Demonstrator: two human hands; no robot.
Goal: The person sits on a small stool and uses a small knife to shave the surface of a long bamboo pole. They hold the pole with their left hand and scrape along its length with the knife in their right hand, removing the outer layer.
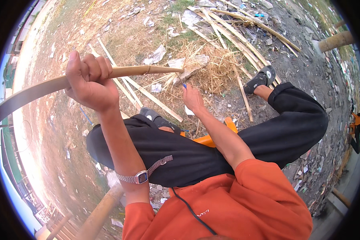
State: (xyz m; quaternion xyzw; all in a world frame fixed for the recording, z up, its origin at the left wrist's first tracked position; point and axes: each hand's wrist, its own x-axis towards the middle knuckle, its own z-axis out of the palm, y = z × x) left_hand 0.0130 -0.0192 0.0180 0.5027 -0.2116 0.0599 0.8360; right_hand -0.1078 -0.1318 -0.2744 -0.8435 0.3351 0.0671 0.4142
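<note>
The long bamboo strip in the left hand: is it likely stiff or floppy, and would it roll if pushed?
The bamboo strip is probably stiff but somewhat springy, as it looks woody, with a node. Its flat, broad face beside the left hand suggests sliding rather than rolling.

Left hand (pixel 91 84): raised, fingers wrapped around a long, curved bamboo strip (pixel 128 71). Strip's tapered far end lies at a rough grey block (pixel 191 71); contact cannot be confirmed. Right hand (pixel 193 99): closed on a blue-handled tool (pixel 184 85), mostly concealed, just beside that end. Pale shavings (pixel 219 74) heaped about the block. Further split strips (pixel 155 99) lie on littered ground (pixel 60 136). Wristwatch (pixel 141 177) noted on left forearm (pixel 122 138). Orange seat (pixel 206 141) visible between black-trousered legs (pixel 284 124).
</note>
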